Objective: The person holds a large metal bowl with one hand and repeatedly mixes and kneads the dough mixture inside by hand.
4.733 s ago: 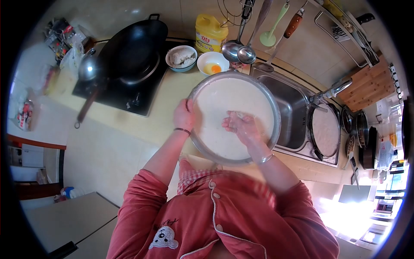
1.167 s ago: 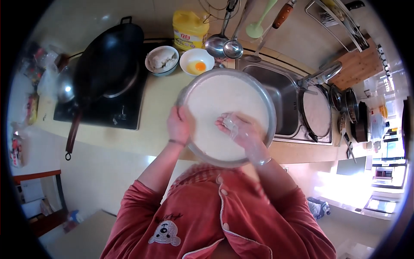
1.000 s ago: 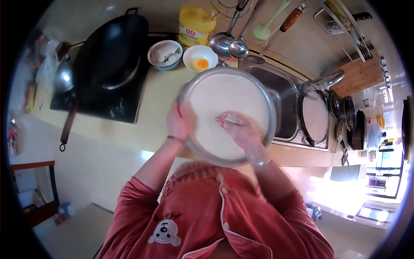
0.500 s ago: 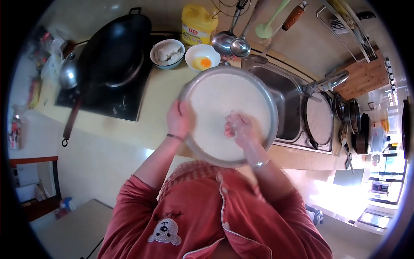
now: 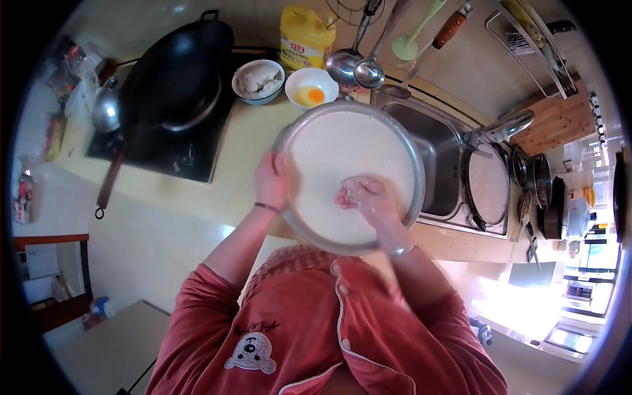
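Note:
My left hand (image 5: 272,181) grips the left rim of a round metal basin (image 5: 419,174), its fingers partly hidden at the outer side. A smooth white liquid (image 5: 345,141) fills the basin broadly. Over the right-hand part of this liquid is my right hand (image 5: 368,197), wet and coated white, with its fingers curled together. Whether anything lies within those fingers cannot be made out. Just behind the basin stand a white bowl (image 5: 293,99) with a cracked raw egg (image 5: 316,96) in it and a bowl (image 5: 253,99) of whitish food.
A black wok (image 5: 174,72) sits on the cooktop (image 5: 191,155) at left. To the right is a steel sink (image 5: 438,148) with a faucet (image 5: 500,125). A yellow jug (image 5: 306,39) stands at the back, beside hanging ladles (image 5: 343,64).
My right hand has shifted slightly within the basin and turned, its fingers now pointing more to the left. My left hand keeps its place on the rim.

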Demonstrator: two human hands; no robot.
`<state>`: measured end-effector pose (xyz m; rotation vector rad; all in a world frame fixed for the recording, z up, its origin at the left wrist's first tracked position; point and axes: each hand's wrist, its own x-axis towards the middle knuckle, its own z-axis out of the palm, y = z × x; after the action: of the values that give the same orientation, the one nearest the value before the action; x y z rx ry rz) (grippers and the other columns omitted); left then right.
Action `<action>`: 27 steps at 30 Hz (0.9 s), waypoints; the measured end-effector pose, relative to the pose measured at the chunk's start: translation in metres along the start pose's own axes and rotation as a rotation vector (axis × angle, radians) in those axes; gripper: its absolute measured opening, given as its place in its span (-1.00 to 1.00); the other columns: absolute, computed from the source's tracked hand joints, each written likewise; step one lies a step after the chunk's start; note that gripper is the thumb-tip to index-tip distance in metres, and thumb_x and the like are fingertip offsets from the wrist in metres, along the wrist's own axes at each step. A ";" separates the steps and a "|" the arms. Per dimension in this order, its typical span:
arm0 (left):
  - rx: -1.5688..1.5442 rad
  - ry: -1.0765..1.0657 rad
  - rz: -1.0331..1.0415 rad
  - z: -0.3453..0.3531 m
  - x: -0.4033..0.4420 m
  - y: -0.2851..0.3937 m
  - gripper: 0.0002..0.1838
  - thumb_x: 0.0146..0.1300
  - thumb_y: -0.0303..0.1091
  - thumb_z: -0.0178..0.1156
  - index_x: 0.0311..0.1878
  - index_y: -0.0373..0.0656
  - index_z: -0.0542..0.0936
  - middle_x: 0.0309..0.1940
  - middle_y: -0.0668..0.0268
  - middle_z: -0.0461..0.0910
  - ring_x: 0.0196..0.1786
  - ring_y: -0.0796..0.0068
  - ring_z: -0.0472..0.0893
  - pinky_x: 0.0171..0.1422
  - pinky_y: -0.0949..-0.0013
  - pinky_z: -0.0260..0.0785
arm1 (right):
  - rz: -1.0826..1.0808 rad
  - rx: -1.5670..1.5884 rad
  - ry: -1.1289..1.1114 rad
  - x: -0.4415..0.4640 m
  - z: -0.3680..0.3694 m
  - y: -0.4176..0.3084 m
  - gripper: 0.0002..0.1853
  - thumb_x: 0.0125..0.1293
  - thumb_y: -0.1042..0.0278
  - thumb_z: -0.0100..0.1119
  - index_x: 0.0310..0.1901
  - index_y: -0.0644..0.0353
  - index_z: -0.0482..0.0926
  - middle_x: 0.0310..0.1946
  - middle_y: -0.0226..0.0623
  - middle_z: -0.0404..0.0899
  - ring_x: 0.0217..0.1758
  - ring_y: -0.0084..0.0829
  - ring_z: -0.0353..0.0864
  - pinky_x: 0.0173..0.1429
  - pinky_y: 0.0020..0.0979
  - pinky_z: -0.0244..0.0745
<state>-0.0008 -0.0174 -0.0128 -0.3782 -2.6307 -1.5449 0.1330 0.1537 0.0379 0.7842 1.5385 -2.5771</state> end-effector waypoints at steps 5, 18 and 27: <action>0.006 -0.007 -0.018 0.000 0.000 0.000 -0.69 0.29 -0.18 -0.08 -0.25 -0.27 0.46 -0.46 -0.01 0.50 -0.38 -0.01 0.49 -0.30 0.18 0.31 | -0.019 -0.312 0.135 0.014 0.003 -0.003 -0.76 0.28 0.24 -0.01 -0.34 0.27 0.51 -0.54 -0.28 0.49 -0.49 -0.44 0.53 -0.33 -0.45 0.46; -0.022 0.010 0.001 -0.001 0.000 0.002 -0.70 0.29 -0.18 -0.08 -0.28 -0.26 0.45 -0.49 -0.01 0.48 -0.40 0.00 0.48 -0.31 0.19 0.31 | -0.509 -1.940 -0.030 0.076 0.022 -0.004 -0.71 0.17 0.26 -0.05 -0.08 0.09 0.43 0.10 -0.13 0.25 0.17 -0.10 0.23 0.06 -0.16 0.30; -0.054 -0.003 -0.053 -0.004 -0.002 0.008 -0.72 0.28 -0.21 -0.06 -0.30 -0.26 0.45 -0.52 0.00 0.46 -0.44 0.04 0.46 -0.34 0.22 0.30 | -0.024 -2.172 -0.129 0.149 -0.023 0.016 -0.80 0.13 0.34 -0.03 -0.27 0.15 0.57 -0.09 -0.21 0.50 -0.16 -0.25 0.54 -0.19 -0.30 0.48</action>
<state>0.0028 -0.0174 -0.0050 -0.3171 -2.6257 -1.6349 0.0166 0.1971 -0.0492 0.1395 2.6292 0.1074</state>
